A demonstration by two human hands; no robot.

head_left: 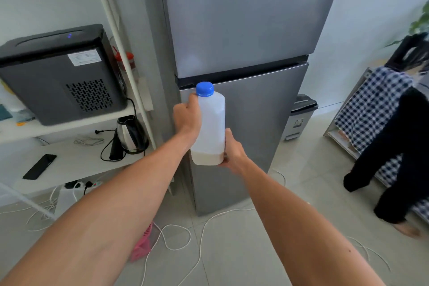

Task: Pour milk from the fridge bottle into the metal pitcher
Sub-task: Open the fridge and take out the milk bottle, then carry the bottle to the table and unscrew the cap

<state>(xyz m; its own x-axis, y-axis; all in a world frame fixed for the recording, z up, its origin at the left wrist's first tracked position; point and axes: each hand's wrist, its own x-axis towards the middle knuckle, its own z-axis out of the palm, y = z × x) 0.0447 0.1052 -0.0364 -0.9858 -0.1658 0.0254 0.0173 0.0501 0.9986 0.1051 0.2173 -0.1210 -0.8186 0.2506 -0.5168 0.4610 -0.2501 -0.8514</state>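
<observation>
Both hands wrapped round the bottle (210, 123), left hand (186, 118) up near the cap (204, 88), right hand (232, 151) cupping the base, so carry it upright, barely any milk (206, 158) left.

The left hand (186, 119) hides the bottle's (212, 127) near side; a bystander (392, 146) is cut off at the right edge.

Subject: two bare forearms, both in view from below the elbow to the hand. No sleeves, cuffs, watch, bands or rings visible. Left hand (186, 117): knuckles and back of hand face the camera. Right hand (233, 153): thumb side up. One small dark mole on right forearm near the lower frame edge.
</observation>
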